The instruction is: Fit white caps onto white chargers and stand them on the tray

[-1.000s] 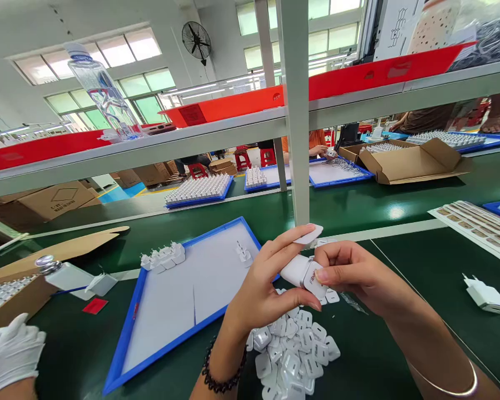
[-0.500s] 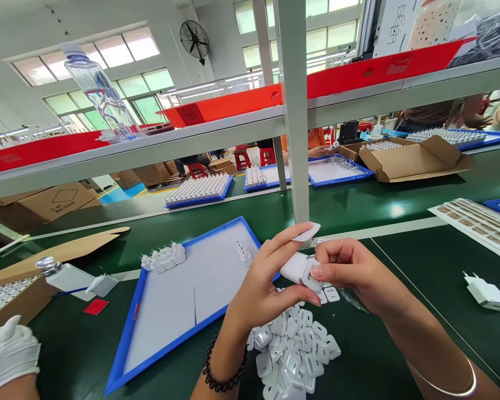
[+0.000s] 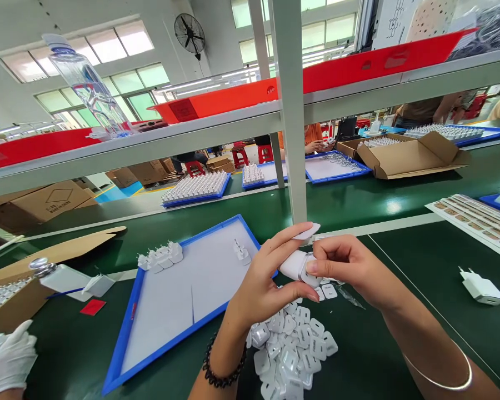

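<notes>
My left hand [image 3: 263, 280] and my right hand [image 3: 350, 265] meet above the green table and together grip a small white charger [image 3: 296, 265]. My right thumb presses on the end of the charger. A small white sticker [image 3: 308, 231] clings to the tip of my raised left forefinger. Under my hands lies a heap of white charger parts [image 3: 289, 350]. To the left lies a blue-rimmed white tray [image 3: 183, 289] with a few finished chargers [image 3: 159, 256] near its far corner and one more charger [image 3: 241, 253] by its right edge.
A lone white charger [image 3: 481, 288] lies at the right. A gloved hand of another person [image 3: 6, 361] shows at bottom left beside a cardboard box [image 3: 12, 291]. A grey shelf post [image 3: 291, 111] rises just behind my hands. Sheets of labels [image 3: 475, 222] lie far right.
My hands have stayed together on the charger, with my right thumb shifting slightly over its end. The view has drifted a little; the gloved hand sank lower at bottom left.
</notes>
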The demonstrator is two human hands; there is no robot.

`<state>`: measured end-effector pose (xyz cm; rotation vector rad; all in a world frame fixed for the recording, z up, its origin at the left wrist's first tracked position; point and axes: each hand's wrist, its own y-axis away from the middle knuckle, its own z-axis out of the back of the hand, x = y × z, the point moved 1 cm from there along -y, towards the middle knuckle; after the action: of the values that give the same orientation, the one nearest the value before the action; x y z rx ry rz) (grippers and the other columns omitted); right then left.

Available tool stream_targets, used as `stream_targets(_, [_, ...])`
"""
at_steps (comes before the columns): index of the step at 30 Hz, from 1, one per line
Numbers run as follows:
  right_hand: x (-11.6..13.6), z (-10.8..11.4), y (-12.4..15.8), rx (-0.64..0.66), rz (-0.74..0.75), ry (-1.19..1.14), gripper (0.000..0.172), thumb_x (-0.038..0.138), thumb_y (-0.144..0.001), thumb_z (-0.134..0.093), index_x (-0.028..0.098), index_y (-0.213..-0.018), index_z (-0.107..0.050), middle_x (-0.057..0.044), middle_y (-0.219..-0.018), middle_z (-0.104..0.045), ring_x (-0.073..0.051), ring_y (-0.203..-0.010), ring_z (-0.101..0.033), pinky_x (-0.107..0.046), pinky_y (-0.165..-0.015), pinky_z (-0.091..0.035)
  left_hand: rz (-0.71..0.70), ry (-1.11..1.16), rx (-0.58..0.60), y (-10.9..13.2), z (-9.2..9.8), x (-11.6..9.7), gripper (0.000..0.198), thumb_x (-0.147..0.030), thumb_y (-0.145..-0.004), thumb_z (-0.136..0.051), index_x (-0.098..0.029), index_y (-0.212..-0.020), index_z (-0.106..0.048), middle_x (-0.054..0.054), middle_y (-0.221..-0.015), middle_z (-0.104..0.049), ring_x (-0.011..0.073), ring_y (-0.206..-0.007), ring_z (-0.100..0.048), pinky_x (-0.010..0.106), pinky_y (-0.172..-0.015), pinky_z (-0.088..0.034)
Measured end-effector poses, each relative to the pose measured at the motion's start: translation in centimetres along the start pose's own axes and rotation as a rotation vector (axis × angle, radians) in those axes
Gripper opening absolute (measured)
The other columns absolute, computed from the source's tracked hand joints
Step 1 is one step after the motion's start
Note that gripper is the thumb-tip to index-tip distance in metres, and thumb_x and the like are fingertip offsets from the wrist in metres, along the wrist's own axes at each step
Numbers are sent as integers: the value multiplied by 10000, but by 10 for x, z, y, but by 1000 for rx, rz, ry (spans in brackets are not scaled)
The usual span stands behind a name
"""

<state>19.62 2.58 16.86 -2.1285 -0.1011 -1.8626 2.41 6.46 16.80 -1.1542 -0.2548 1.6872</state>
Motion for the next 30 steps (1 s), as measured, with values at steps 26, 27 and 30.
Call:
stream_targets(26, [-13, -14, 0, 117, -169, 55, 608, 627, -882, -520, 141, -564, -699, 13, -403, -464, -80, -376, -351, -245, -414, -237, 274, 414, -393, 1, -29, 11, 640, -448, -1033, -205, -184, -951, -782, 95, -1087, -750, 257, -1147, -630, 447, -1018, -489])
stream_targets(27, [-13, -15, 0, 133, -177, 57, 615, 628, -890, -506, 139, -573, -703, 8, -411, -474, -80, -375, -355, -246, -413, -238, 295, 405, -427, 1, -29, 7, 642, -409, -1039, -200, -185, -910, -788, 88, -1039, -764, 250, -1115, -648, 440, -1005, -499])
stream_targets(30, [-12, -17, 3, 168, -154, 68, 608, 604, -923, -469, 139, -601, -694, 1, -454, -490, -91, -416, -394, -250, -443, -271, 317, 382, -449, 0, -28, -1, 627, -373, -1039, -216, -174, -888, -791, 81, -1007, -773, 248, -1071, -672, 439, -986, -516])
